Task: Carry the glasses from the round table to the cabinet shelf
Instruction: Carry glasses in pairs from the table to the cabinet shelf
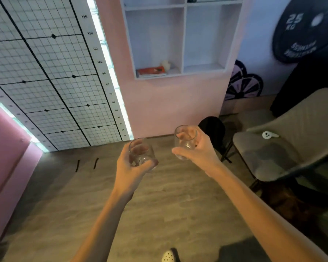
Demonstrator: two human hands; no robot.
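Carrying two clear glasses at once, the person holds both arms stretched forward over the wood-look floor (159,205), facing the white cabinet shelf (180,40) recessed in the pink wall (159,103). The left hand (130,166) is wrapped around the left glass (140,153) from the side, thumb across the front near its base; the right hand (198,149) is likewise closed around the right glass (185,141), fingers behind and thumb low in front. Both glasses are upright or close to it, held a little apart and well short of the shelf. To do this step well, I judge the glasses should stay level and separate so the rims do not knock, and each should be set down base first, one at a time. The lower right compartment (203,68) looks bare and seems the easier landing place, since the lower left one already holds a red booklet (151,70) and a pale small object (165,63) whose nature is too blurred to tell. A grey chair (284,146) with a white controller-like item (269,134) on its seat stands close on the right, so the right elbow needs room. The round counter is not in view, so how many glasses remain there cannot be told. Whether the glasses are empty is hard to make out through the blur, the top shelf row is cut off by the frame edge, and only the toe of a white shoe (168,256) shows at the bottom.
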